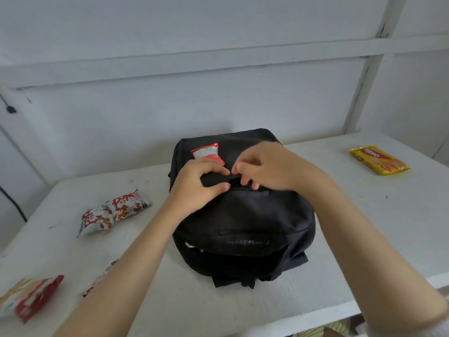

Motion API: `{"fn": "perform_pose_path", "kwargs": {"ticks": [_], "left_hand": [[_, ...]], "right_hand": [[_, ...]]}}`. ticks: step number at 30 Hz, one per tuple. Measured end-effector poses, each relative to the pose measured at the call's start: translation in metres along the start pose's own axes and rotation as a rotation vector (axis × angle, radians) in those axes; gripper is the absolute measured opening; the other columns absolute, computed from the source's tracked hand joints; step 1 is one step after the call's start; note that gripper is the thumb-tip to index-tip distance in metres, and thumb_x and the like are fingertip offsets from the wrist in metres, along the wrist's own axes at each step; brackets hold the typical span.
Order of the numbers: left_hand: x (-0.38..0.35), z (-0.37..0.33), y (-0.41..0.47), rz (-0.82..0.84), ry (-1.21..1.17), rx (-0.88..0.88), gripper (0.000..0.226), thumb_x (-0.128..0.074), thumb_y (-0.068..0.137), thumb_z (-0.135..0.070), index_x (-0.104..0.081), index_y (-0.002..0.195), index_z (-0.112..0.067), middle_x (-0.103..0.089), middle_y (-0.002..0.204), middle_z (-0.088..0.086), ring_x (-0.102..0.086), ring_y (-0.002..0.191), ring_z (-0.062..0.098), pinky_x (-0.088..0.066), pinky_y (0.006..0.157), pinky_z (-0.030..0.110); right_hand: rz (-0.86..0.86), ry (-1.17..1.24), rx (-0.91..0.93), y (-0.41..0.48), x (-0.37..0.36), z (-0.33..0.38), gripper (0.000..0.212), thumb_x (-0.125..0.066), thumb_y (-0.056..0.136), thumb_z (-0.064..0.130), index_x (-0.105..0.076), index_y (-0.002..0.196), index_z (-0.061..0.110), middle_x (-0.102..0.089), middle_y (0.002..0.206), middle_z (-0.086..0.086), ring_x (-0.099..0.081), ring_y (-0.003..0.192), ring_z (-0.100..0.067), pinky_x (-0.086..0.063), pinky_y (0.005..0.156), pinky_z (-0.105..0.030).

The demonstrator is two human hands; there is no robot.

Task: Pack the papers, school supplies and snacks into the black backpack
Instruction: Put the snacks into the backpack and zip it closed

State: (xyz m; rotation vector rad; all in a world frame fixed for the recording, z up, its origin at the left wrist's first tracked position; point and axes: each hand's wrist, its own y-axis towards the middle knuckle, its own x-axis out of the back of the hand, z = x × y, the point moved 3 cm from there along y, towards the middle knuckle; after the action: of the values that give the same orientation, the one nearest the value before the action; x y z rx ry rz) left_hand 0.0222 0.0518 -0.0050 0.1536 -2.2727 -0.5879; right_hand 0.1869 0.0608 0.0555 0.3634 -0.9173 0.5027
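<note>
On the bench (364, 215), the left hand (201, 183) clamps its fingers on a fold of the black backpack (245, 215) — the right hand (267, 166) pinches the zip seam (239, 187) beside it.

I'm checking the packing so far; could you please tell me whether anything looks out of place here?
One thing: a red and white snack packet lies on the outside of the black backpack, not in it, just beyond the left hand, which with the right hand pinches fabric at a zipper. Nothing looks spilled or torn.
</note>
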Motion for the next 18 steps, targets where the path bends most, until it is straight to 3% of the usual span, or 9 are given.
{"fn": "perform_pose_path", "kwargs": {"ticks": [2,5,9,11,14,18], "left_hand": [[0.004,0.01,-0.009,0.025,-0.026,0.079,0.024,-0.076,0.075,-0.024,-0.068,0.095,-0.034,-0.057,0.106,-0.027,-0.044,0.11,-0.002,-0.03,0.096,0.021],[0.011,0.023,-0.018,0.073,-0.032,0.124,0.021,-0.07,0.08,-0.023,-0.067,0.097,-0.034,-0.057,0.106,-0.024,-0.048,0.104,-0.009,-0.033,0.093,0.018],[0.014,0.034,-0.028,0.125,-0.068,0.199,0.017,-0.065,0.085,-0.021,-0.067,0.091,-0.037,-0.058,0.107,-0.023,-0.046,0.096,-0.018,-0.03,0.085,0.007],[0.014,0.037,-0.033,0.115,-0.095,0.225,0.018,-0.065,0.085,-0.02,-0.067,0.087,-0.039,-0.058,0.105,-0.024,-0.047,0.094,-0.019,-0.028,0.081,0.002],[0.013,0.04,-0.037,0.063,-0.151,0.258,0.017,-0.066,0.084,-0.02,-0.069,0.086,-0.037,-0.062,0.103,-0.023,-0.051,0.095,-0.017,-0.031,0.08,0.004],[0.011,0.04,-0.036,0.045,-0.225,0.285,0.019,-0.067,0.083,-0.015,-0.071,0.088,-0.032,-0.064,0.103,-0.02,-0.053,0.098,-0.012,-0.033,0.083,0.006]], "right_hand": [[-0.086,-0.051,0.008,0.028,-0.002,-0.002,0.023,-0.047,0.092,0.022,-0.07,0.093,0.015,-0.07,0.084,0.001,-0.063,0.072,-0.009,-0.053,0.078,-0.029],[-0.116,-0.152,0.011,0.068,-0.019,-0.006,0.028,-0.049,0.093,0.026,-0.062,0.117,0.018,-0.064,0.116,0.0,-0.057,0.105,-0.015,-0.045,0.088,-0.025],[-0.009,-0.384,-0.055,0.102,-0.052,-0.022,0.065,-0.049,0.089,0.055,-0.026,0.146,0.034,-0.04,0.147,-0.005,-0.036,0.134,-0.028,-0.026,0.11,-0.047],[0.037,-0.432,-0.081,0.108,-0.061,-0.029,0.072,-0.047,0.086,0.063,-0.018,0.147,0.039,-0.037,0.149,-0.006,-0.033,0.136,-0.031,-0.016,0.112,-0.053],[-0.038,-0.37,-0.066,0.11,-0.065,-0.036,0.063,-0.05,0.089,0.054,-0.028,0.145,0.037,-0.045,0.144,-0.003,-0.039,0.133,-0.026,-0.01,0.114,-0.053],[-0.175,-0.221,-0.046,0.102,-0.056,-0.042,0.047,-0.055,0.09,0.043,-0.049,0.135,0.031,-0.059,0.129,-0.003,-0.054,0.117,-0.021,-0.034,0.107,-0.041]]}}
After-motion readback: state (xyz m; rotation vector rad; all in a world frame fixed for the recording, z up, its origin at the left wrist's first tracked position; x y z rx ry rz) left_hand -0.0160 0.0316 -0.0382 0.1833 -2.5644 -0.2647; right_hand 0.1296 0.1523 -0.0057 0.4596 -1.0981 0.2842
